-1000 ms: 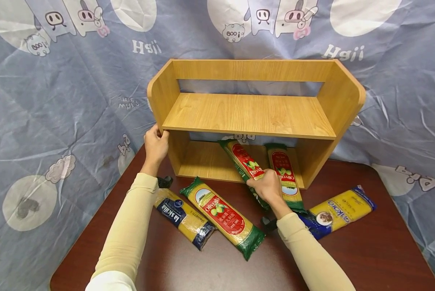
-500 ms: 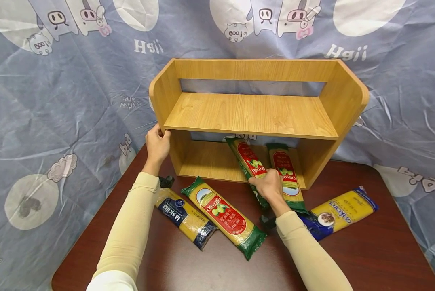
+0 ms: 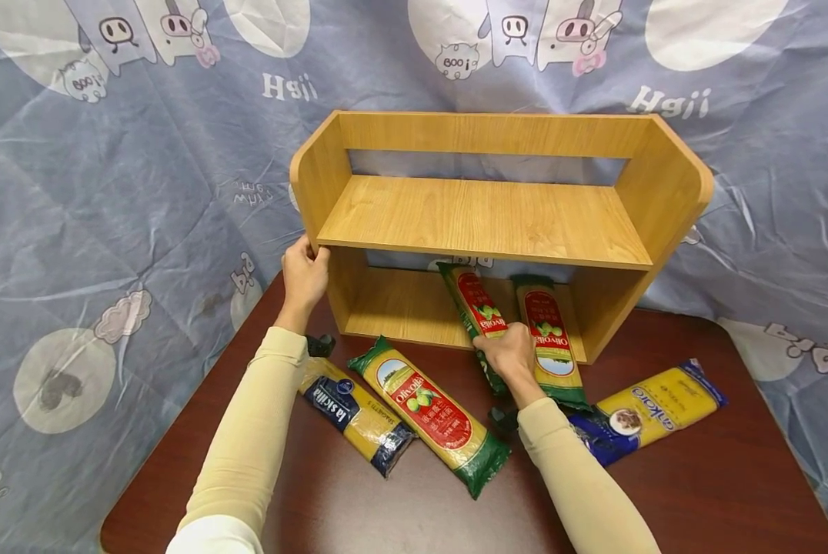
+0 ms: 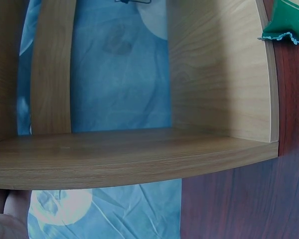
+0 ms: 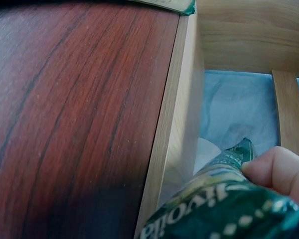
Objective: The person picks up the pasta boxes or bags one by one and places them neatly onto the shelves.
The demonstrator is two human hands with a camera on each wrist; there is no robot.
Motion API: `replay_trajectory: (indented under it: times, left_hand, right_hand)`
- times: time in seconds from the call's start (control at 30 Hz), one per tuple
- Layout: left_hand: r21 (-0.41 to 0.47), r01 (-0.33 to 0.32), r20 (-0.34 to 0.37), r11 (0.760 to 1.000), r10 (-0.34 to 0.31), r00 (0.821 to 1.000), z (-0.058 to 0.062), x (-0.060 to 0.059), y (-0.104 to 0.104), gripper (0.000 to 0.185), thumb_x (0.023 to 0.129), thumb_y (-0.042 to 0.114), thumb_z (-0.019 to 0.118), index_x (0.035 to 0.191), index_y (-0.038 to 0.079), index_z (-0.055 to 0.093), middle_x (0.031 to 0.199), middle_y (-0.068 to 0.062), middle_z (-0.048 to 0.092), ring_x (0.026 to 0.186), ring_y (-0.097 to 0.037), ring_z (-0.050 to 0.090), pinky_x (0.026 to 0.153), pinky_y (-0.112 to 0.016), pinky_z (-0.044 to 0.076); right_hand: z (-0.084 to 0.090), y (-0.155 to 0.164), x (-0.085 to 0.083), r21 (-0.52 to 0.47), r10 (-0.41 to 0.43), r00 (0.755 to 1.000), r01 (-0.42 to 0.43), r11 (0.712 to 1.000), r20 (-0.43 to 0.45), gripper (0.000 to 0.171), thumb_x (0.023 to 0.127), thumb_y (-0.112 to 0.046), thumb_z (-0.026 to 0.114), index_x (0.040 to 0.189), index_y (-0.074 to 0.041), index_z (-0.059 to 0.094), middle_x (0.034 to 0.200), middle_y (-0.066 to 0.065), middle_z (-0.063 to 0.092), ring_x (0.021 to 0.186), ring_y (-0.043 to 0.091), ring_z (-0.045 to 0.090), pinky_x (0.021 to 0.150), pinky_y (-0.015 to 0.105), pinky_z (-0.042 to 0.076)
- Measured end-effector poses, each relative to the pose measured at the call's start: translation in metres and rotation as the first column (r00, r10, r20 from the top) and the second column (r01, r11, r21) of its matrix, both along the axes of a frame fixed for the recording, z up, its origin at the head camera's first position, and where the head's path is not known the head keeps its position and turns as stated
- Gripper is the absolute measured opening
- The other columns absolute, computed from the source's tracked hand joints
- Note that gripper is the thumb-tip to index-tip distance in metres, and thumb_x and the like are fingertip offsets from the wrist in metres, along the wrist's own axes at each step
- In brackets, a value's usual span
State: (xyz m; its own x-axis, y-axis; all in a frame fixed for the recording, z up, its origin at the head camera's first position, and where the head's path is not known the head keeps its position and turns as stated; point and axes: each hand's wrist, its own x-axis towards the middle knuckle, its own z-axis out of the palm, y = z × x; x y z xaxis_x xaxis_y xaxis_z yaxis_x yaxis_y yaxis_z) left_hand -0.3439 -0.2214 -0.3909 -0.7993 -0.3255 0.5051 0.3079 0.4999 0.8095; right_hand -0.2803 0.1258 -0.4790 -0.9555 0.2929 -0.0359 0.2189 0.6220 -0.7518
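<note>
My right hand (image 3: pixel 509 355) grips a green and yellow pasta packet (image 3: pixel 479 304) with a red label, near its front end. Its far end reaches into the lower compartment of a wooden shelf (image 3: pixel 483 223), slanting left. In the right wrist view, the thumb (image 5: pixel 271 172) presses on the green wrapper (image 5: pixel 234 199). Right beside it, a matching packet (image 3: pixel 547 327) lies partly in the compartment, its front end sticking out over the table. My left hand (image 3: pixel 305 273) holds the front edge of the shelf's left side panel (image 4: pixel 139 159); its fingers (image 4: pixel 12 211) show at the lower left there.
On the dark red table (image 3: pixel 414 515) in front of the shelf lie a blue and yellow pasta packet (image 3: pixel 355 415) and another green one (image 3: pixel 431 415). A blue and yellow packet (image 3: pixel 656 408) lies at the right. A printed cloth (image 3: pixel 144 192) hangs behind.
The gripped packet has turned, its far end swinging right, so it lies closer in line with its neighbour. My left hand keeps its place on the panel. The head view has shifted slightly.
</note>
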Motion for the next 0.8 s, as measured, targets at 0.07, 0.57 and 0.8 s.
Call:
replay_trajectory:
  times: [0.07,0.57,0.8]
  left_hand:
    - [0.004,0.004,-0.002,1.000,-0.004,1.000,0.000,-0.001,0.000,0.014,0.095,0.010,0.061,0.098,0.003,0.073,0.083,-0.015,0.074,0.075,-0.017,0.065,0.060,-0.025,0.043]
    - [0.002,0.003,-0.014,1.000,-0.003,1.000,-0.002,-0.001,0.000,0.015,0.092,0.007,0.061,0.100,0.002,0.074,0.084,-0.014,0.075,0.076,-0.017,0.065,0.061,-0.024,0.043]
    - [0.017,0.010,-0.018,1.000,-0.010,1.000,-0.002,-0.002,0.000,0.019,0.092,0.007,0.061,0.104,0.002,0.074,0.088,-0.016,0.075,0.080,-0.019,0.068,0.065,-0.023,0.046]
  right_hand:
    - [0.000,0.000,-0.001,-0.002,-0.007,1.000,0.007,1.000,-0.006,0.035,0.077,-0.028,0.080,0.065,-0.007,0.055,0.066,0.007,0.050,0.060,0.026,0.046,0.052,0.036,0.039]
    - [-0.013,0.000,-0.007,0.023,-0.021,1.000,0.021,1.000,0.005,0.034,0.080,-0.028,0.078,0.064,-0.007,0.055,0.069,0.009,0.053,0.063,0.028,0.049,0.058,0.039,0.042]
    - [-0.019,-0.002,-0.009,0.035,-0.029,0.999,0.029,0.999,-0.020,0.032,0.079,-0.025,0.080,0.067,-0.005,0.059,0.070,0.010,0.055,0.065,0.028,0.049,0.060,0.040,0.042]
